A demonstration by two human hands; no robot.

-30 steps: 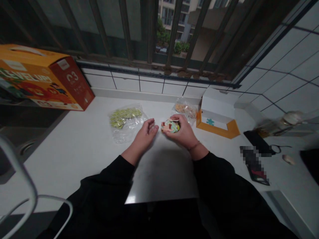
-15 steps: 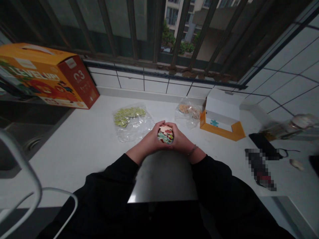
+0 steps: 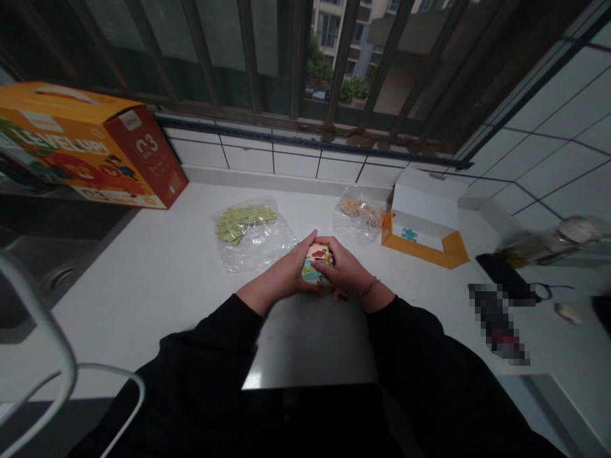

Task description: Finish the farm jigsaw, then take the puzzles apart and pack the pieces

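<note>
A small stack of colourful jigsaw puzzle pieces (image 3: 313, 267) is between my two hands at the middle of the counter. My left hand (image 3: 292, 270) curves around its left side, fingers closed against it. From the right, my right hand (image 3: 344, 270) wraps the stack, its thumb lying across the front. Some orange-brown pieces show below the right palm. Just beyond my left hand lies a clear plastic bag (image 3: 255, 232) with yellow-green pieces inside. Past my right hand is a smaller clear bag (image 3: 358, 216) with orange-tan pieces.
An open orange-and-white box (image 3: 424, 245) holds a teal puzzle piece (image 3: 409, 235). A large orange carton (image 3: 95, 146) stands at the left by the sink (image 3: 52, 267). Right of the box are a black case (image 3: 506, 280) and a glass jar (image 3: 548, 245). A white cable (image 3: 52, 318) crosses the lower left.
My right thumb has come across the front of the stack. The pieces have shifted, and a few orange-brown ones now show beneath my right hand.
</note>
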